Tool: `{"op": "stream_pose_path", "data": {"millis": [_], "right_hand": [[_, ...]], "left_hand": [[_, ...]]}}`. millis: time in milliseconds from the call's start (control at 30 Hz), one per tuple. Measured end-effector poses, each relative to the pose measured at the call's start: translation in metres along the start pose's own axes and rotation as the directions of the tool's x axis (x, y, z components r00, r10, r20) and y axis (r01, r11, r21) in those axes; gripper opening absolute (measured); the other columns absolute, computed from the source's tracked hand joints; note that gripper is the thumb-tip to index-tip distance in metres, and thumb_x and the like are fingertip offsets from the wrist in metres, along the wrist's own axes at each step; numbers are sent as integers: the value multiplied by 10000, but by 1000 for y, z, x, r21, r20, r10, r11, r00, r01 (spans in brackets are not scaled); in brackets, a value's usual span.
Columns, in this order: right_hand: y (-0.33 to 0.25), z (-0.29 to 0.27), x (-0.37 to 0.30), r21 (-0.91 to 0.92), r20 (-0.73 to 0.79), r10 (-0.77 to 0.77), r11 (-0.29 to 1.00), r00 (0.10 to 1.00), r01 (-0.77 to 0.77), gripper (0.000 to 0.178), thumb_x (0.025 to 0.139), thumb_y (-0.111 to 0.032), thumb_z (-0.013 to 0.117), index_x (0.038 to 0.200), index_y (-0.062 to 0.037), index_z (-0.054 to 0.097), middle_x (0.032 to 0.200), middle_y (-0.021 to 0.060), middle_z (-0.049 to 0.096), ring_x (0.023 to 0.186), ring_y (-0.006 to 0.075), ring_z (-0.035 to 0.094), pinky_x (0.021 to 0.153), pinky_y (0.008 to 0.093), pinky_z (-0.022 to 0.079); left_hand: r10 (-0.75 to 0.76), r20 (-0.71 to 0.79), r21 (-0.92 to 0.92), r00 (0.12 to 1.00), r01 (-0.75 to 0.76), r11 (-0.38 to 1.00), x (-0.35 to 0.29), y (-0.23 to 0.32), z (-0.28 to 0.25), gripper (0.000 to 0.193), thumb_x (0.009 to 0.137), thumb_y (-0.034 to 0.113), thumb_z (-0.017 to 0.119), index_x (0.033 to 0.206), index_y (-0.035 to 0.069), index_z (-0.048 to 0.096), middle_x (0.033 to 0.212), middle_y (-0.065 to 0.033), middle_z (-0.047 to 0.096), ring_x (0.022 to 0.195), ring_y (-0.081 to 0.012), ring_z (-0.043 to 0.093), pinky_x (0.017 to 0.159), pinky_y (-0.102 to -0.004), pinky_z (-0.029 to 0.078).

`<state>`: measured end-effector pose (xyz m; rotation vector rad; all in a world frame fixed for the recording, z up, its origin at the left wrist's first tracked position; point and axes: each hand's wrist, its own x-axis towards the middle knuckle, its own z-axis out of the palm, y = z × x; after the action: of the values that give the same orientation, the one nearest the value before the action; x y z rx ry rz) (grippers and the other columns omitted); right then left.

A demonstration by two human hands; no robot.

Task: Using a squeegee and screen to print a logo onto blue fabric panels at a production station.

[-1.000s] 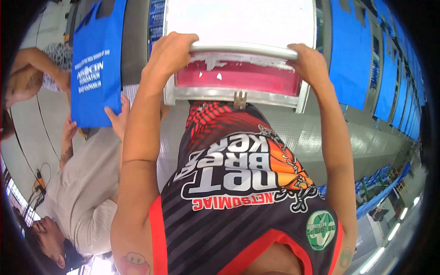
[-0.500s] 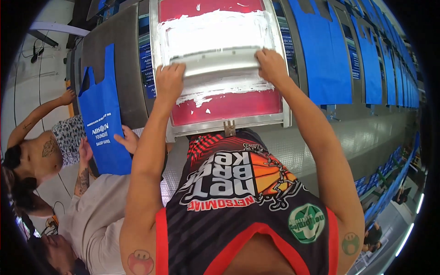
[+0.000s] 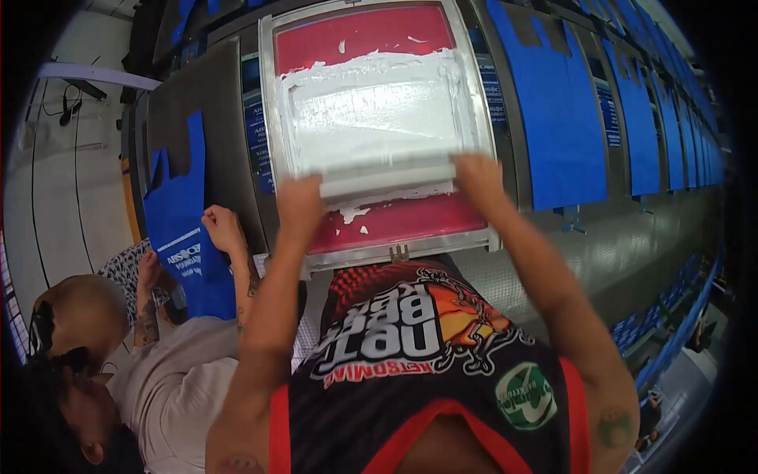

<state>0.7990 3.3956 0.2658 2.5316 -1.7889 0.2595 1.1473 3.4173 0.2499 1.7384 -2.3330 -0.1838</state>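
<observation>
My left hand (image 3: 300, 207) and my right hand (image 3: 478, 182) are closed around the two ends of a wide squeegee (image 3: 387, 175), slightly blurred by motion. It lies across a silkscreen printing frame (image 3: 272, 118) with a metal rim, near the side closest to my body. White ink (image 3: 371, 107) covers the middle of the screen in a smooth layer beyond the squeegee. Bare red mesh (image 3: 418, 223) shows at the near end, with a few white smears on it. What is under the screen is hidden.
At my left a co-worker handles a blue bag (image 3: 178, 213) with white print, beside a dark board (image 3: 201, 110). Another person stands close by. Rows of blue bags (image 3: 557, 118) lie on boards to my right. A metal clip (image 3: 399, 253) sits on the frame's near edge.
Both my hands have drawn the squeegee toward my body, leaving a thinner, even white layer behind it. The co-worker has lifted one hand from the blue bag's side toward its top.
</observation>
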Motion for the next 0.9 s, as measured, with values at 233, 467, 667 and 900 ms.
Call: {"op": "stream_pose_path", "data": {"millis": [233, 467, 667, 900], "right_hand": [[23, -22, 103, -102, 462, 95, 993, 882, -53, 192, 721, -186, 609, 880, -119, 693, 832, 144, 687, 783, 319, 681, 670, 455, 544], [17, -10, 91, -45, 168, 69, 997, 983, -63, 151, 710, -113, 605, 834, -129, 688, 760, 125, 674, 724, 301, 674, 627, 437, 543], [19, -27, 87, -70, 437, 85, 996, 895, -60, 237, 725, -141, 594, 939, -149, 697, 834, 142, 685, 786, 320, 676, 686, 456, 535], [10, -14, 73, -15, 291, 112, 994, 950, -112, 167, 724, -88, 594, 857, -132, 685, 806, 113, 683, 740, 306, 673, 648, 439, 542]], "left_hand": [[-150, 290, 132, 945, 116, 984, 96, -18, -42, 235, 719, 220, 664, 934, 130, 697, 812, -143, 688, 812, -311, 670, 763, -483, 463], [-174, 151, 125, 973, 156, 980, 78, -23, -10, 306, 659, 190, 702, 960, 137, 722, 866, -126, 693, 799, -299, 665, 754, -449, 471], [-167, 286, 73, 944, 152, 986, 79, -9, -44, 271, 699, 189, 679, 968, 162, 701, 855, -140, 695, 788, -291, 679, 777, -474, 453], [-148, 179, 70, 973, 137, 988, 62, -13, -16, 315, 641, 124, 680, 954, 135, 710, 839, -134, 688, 776, -305, 665, 749, -470, 489]]}}
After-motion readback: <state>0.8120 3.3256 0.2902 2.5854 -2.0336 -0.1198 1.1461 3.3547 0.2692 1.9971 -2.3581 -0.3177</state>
